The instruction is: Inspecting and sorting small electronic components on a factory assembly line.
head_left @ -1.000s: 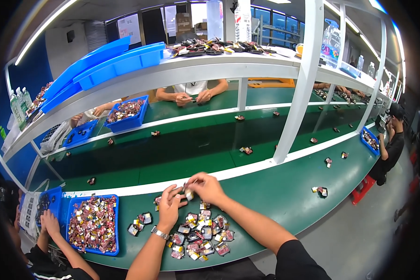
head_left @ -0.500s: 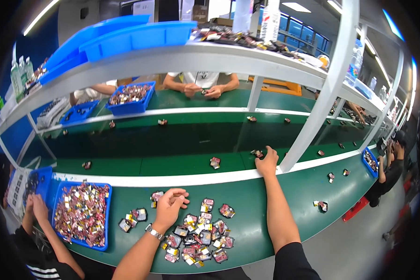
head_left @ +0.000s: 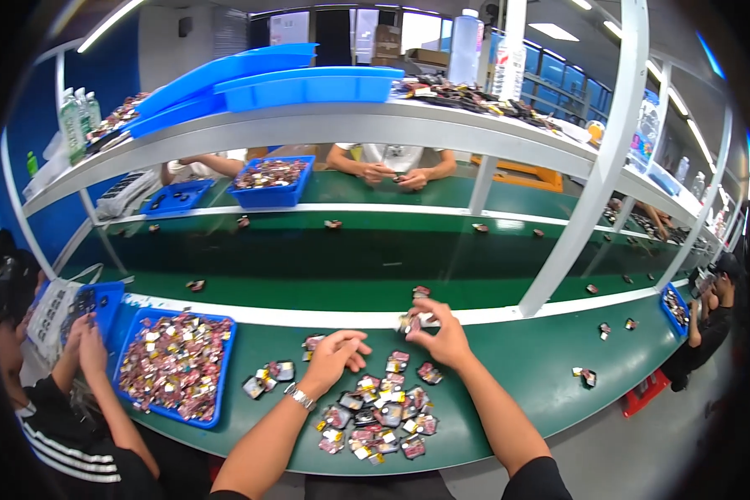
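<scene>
Over the white rail, my right hand (head_left: pixel 442 337) pinches a small electronic module (head_left: pixel 410 323) with white and dark red faces. Just beyond it, another such module (head_left: pixel 422 292) lies on the belt. My left hand (head_left: pixel 335 360), a metal-band watch on its wrist, hovers above the bench with fingers loosely apart and nothing visible in them. One module (head_left: pixel 312 343) lies right beside its fingers. Between my forearms spreads a loose pile of modules (head_left: pixel 379 417) with yellow and white tabs. A smaller cluster (head_left: pixel 267 379) rests left of my left forearm.
A blue bin (head_left: pixel 230 367) heaped with modules stands at left, beside a co-worker's hands (head_left: pixel 87 346). The green belt (head_left: pixel 350 271) runs beyond the white rail (head_left: pixel 283 321). A slanted post (head_left: pixel 579 183) rises at right, and a shelf (head_left: pixel 308 125) crosses overhead. Other people sit across and far right.
My right hand has come back from the belt toward me and to the left, bringing a module. My left hand stays near the pile. The whole view has shifted slightly.
</scene>
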### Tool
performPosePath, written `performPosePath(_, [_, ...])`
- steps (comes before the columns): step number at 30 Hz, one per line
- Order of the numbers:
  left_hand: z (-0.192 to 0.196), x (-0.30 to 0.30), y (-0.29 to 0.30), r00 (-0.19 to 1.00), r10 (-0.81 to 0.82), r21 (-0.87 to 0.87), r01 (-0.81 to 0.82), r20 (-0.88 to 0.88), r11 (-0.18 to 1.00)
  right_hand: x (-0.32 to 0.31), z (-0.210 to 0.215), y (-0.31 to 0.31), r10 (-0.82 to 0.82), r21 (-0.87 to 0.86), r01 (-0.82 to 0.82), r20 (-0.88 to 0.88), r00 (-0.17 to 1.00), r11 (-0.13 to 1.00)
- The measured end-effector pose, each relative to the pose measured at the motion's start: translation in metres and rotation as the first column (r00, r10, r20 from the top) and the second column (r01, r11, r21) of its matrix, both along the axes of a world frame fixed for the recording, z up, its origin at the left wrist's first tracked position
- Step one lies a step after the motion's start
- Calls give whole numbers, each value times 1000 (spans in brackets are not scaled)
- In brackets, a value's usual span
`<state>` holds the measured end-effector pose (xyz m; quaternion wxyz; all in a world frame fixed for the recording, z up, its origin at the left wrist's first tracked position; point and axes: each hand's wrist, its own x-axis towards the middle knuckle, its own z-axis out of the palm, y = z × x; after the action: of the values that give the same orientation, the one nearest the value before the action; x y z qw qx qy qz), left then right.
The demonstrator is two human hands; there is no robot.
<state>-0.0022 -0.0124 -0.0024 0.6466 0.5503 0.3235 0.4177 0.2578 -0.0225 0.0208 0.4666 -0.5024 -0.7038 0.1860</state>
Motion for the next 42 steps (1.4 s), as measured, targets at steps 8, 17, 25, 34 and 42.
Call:
performPosePath(8, [19, -6, 4, 952, -259, -126, 281, 163, 952, -64, 39, -22, 366, -37, -364, 87, 927, 931])
performPosePath(17, [21, -1, 0, 982, -41, -99, 61, 186, 993, -84, 16, -29, 42, 255, -115, 274, 961, 960])
performPosePath(25, [18, 8, -7, 990, -79, -86, 90, 118, 992, -71, 8, -20, 66, 283, -153, 293, 954, 947])
performPosePath(34, [16, 0, -1, 959, -241, -47, 250, 152, 967, -73, 13, -22, 77, 292, -134, 199, 977, 947])
performPosePath(42, [12, 4, 0, 957, -232, -123, 255, 174, 959, -67, 18, -28, 160, 194, -196, 186, 969, 961])
